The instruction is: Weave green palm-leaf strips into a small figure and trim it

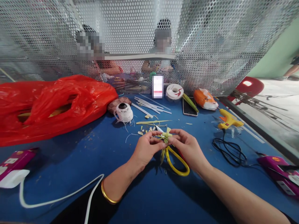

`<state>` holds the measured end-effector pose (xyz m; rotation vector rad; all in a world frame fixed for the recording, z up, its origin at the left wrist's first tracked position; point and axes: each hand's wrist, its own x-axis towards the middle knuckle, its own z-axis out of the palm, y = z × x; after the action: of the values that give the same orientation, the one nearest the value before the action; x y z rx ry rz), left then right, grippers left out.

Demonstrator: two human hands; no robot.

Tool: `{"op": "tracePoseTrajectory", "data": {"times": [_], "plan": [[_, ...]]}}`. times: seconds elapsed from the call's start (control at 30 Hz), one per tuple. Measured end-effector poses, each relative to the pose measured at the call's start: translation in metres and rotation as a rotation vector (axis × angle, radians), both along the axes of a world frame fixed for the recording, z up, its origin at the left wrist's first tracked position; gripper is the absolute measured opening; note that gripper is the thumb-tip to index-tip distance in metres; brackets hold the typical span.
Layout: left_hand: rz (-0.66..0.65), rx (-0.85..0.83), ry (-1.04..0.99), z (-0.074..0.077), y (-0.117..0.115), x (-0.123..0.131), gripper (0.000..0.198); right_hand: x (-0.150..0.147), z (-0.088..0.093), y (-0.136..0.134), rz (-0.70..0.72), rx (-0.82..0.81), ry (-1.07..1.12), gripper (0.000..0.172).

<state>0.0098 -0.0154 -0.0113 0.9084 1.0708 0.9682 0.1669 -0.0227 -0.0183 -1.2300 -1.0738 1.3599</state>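
A small green woven piece (166, 137) with short strip ends is pinched between both hands above the blue table (140, 199). My left hand (147, 147) holds its left side with thumb and fingers. My right hand (185, 147) grips its right side the same way. Just below the fingers, a yellow loop handle (178, 171) lies on the table, its upper end partly hidden by the hands. Behind the piece a pointed white or metal tip (159, 128) shows. Small pale scraps (140, 133) and green leaf strips (151, 122) lie beyond the hands.
A red plastic bag (93, 102) covers the left back. White thread (123, 113), glue sticks (149, 105), a tape roll (174, 92), a phone (189, 109) and a yellow glue gun (230, 119) stand or lie around. Purple power strips (277, 169) and cables flank the arms. People sit behind a perforated screen (130, 31).
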Motion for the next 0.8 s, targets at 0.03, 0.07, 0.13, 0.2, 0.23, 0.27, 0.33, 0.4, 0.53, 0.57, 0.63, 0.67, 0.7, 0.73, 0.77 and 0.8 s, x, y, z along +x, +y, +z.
{"op": "tracePoseTrajectory", "data": {"times": [0.03,0.07,0.13,0.2,0.23,0.27,0.33,0.4,0.53,0.57,0.63,0.67,0.7,0.73,0.77,0.8], "plan": [[0.003,0.015,0.013,0.000,0.000,0.000,0.041,0.001,0.001,0.001,-0.004,0.006,0.016,0.044],[0.006,0.031,0.030,0.001,0.000,0.000,0.041,0.001,0.001,0.001,-0.014,0.008,0.034,0.043],[0.007,0.064,0.065,0.000,0.000,0.000,0.043,0.002,0.002,0.002,-0.038,-0.007,0.083,0.042],[-0.005,0.096,0.096,-0.002,0.000,0.000,0.044,0.003,0.003,0.002,-0.054,-0.030,0.128,0.041],[-0.015,0.111,0.109,-0.002,-0.001,-0.001,0.045,0.003,0.003,0.002,-0.059,-0.038,0.139,0.042],[-0.027,0.123,0.122,-0.003,-0.001,-0.001,0.046,0.003,0.004,0.002,-0.061,-0.042,0.140,0.042],[-0.049,0.145,0.150,-0.004,-0.001,-0.001,0.047,0.003,0.005,0.003,-0.058,-0.038,0.119,0.043],[-0.069,0.168,0.184,-0.005,-0.001,-0.001,0.048,0.003,0.005,0.003,-0.033,-0.037,0.098,0.044],[-0.088,0.212,0.230,-0.009,-0.001,-0.001,0.049,0.003,0.004,0.003,0.024,-0.037,0.103,0.042],[-0.086,0.215,0.232,-0.010,0.000,-0.001,0.049,0.003,0.004,0.003,0.014,-0.035,0.104,0.042],[-0.084,0.211,0.234,-0.011,0.000,-0.001,0.049,0.004,0.004,0.003,-0.008,-0.037,0.101,0.043],[-0.086,0.204,0.232,-0.012,0.000,-0.001,0.050,0.004,0.004,0.003,-0.011,-0.040,0.100,0.043],[-0.088,0.194,0.224,-0.011,0.000,-0.001,0.050,0.004,0.004,0.003,-0.010,-0.041,0.097,0.043],[-0.086,0.179,0.211,-0.011,0.000,0.000,0.050,0.005,0.005,0.004,-0.007,-0.037,0.091,0.043],[-0.073,0.162,0.197,-0.009,0.001,0.000,0.049,0.007,0.006,0.005,-0.007,-0.031,0.083,0.043],[-0.050,0.145,0.185,-0.008,0.001,0.000,0.047,0.008,0.006,0.006,-0.013,-0.023,0.073,0.044]]}}
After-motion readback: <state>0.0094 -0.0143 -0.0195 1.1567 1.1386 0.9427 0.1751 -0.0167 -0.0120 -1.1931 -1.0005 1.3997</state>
